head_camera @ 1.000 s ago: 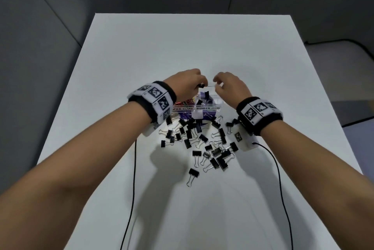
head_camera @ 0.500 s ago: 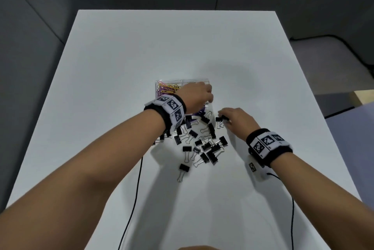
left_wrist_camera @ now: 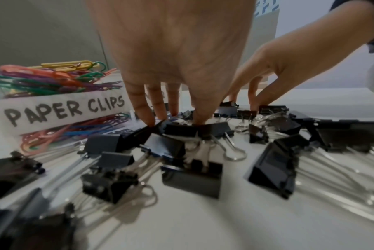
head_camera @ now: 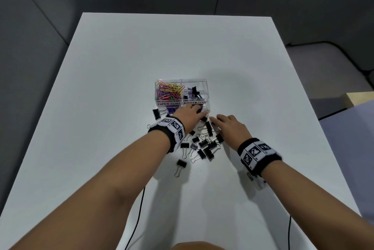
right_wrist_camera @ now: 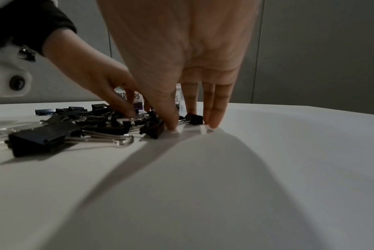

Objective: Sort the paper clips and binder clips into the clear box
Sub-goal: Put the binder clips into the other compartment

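Black wristbands [head_camera: 260,155] bearing white square-patterned marker tags

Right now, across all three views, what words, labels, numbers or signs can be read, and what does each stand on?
"PAPER CLIPS": handwritten on the white strip fronting the clear box, on the compartment holding the coloured paper clips.
"BINDER CLI…": same strip, on the compartment holding black binder clips; its end is hidden by the box's edge.
Wristbands: black-and-white square marker patterns, no letters.
In the right wrist view the strip is blurred and partly hidden by the fingers.

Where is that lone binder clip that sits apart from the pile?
In the head view, the lone binder clip lies on the white table, nearest the person, just below the pile of binder clips and beside the left forearm.
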Demonstrator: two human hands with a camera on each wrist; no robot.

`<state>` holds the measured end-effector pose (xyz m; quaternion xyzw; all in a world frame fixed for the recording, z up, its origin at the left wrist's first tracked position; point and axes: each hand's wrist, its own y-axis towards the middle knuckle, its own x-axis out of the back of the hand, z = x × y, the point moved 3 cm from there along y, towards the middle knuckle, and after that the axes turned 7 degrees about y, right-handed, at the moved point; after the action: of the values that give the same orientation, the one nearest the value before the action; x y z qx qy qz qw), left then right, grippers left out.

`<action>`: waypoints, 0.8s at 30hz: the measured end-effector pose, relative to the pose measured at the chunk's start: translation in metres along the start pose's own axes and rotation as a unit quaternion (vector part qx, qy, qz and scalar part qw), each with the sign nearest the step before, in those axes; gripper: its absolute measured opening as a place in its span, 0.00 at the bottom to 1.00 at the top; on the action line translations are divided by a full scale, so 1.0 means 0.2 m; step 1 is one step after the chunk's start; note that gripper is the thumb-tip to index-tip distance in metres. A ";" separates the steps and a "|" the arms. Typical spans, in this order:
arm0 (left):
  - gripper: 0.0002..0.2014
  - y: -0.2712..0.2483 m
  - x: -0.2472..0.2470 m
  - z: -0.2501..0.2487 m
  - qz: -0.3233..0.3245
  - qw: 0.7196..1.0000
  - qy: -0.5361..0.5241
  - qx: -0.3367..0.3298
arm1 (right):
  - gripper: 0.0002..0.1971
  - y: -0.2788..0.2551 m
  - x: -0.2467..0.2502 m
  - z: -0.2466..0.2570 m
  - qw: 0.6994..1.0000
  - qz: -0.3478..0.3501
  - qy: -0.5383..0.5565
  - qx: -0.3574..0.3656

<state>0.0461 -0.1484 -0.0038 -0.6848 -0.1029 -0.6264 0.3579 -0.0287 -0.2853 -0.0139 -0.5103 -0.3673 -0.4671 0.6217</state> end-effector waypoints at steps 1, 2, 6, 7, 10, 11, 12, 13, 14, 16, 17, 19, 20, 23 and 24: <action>0.29 0.00 0.00 0.00 0.000 1.000 -0.006 0.005 | 0.22 0.00 0.00 0.00 1.000 0.004 -0.007 0.003; 0.26 0.01 0.00 0.00 0.000 1.000 -0.014 0.009 | 0.20 0.01 0.00 0.00 1.000 0.005 -0.007 0.004; 0.19 0.00 0.00 -0.01 -0.021 0.999 -0.037 0.021 | 0.15 0.03 0.02 0.00 1.000 0.006 0.020 0.004; 0.19 0.00 0.00 -0.02 -0.025 0.998 -0.044 0.026 | 0.14 0.04 0.02 0.00 1.000 0.009 0.026 0.004; 0.17 0.00 -0.01 -0.02 -0.019 0.997 -0.063 0.038 | 0.14 0.07 0.05 0.01 0.999 0.021 0.031 0.005; 0.15 0.01 -0.01 -0.02 -0.018 0.997 -0.066 0.039 | 0.13 0.08 0.06 0.01 0.999 0.028 0.032 0.004; 0.13 0.01 -0.01 -0.03 -0.017 0.997 -0.070 0.040 | 0.13 0.08 0.07 0.02 0.999 0.037 0.033 0.002; 0.12 0.02 -0.01 -0.03 -0.015 0.996 -0.074 0.040 | 0.13 0.09 0.08 0.02 0.998 0.047 0.033 0.000; 0.12 0.03 -0.01 -0.03 -0.014 0.996 -0.079 0.041 | 0.13 0.11 0.09 0.02 0.998 0.058 0.033 -0.003; 0.12 0.04 -0.01 -0.02 -0.005 0.994 -0.098 0.045 | 0.14 0.13 0.10 0.02 0.996 0.077 0.037 -0.008; 0.12 0.05 -0.01 -0.01 -0.002 0.992 -0.114 0.048 | 0.14 0.14 0.11 0.01 0.995 0.086 0.045 -0.012; 0.11 0.06 -0.01 0.00 -0.004 0.986 -0.158 0.054 | 0.14 0.15 0.11 0.00 0.993 0.098 0.068 -0.018; 0.11 0.06 -0.02 0.01 -0.007 0.982 -0.179 0.057 | 0.13 0.15 0.10 -0.01 0.992 0.100 0.079 -0.020; 0.14 0.04 -0.03 0.01 -0.003 0.973 -0.222 0.058 | 0.11 0.12 0.08 -0.02 0.990 0.085 0.107 -0.019; 0.16 0.03 -0.03 0.01 0.002 0.972 -0.227 0.057 | 0.11 0.11 0.07 -0.02 0.990 0.077 0.118 -0.020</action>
<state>0.0503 -0.1489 -0.0120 -0.7877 -0.2160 -0.4468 0.3650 -0.0033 -0.2905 -0.0080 -0.4905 -0.2414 -0.4825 0.6844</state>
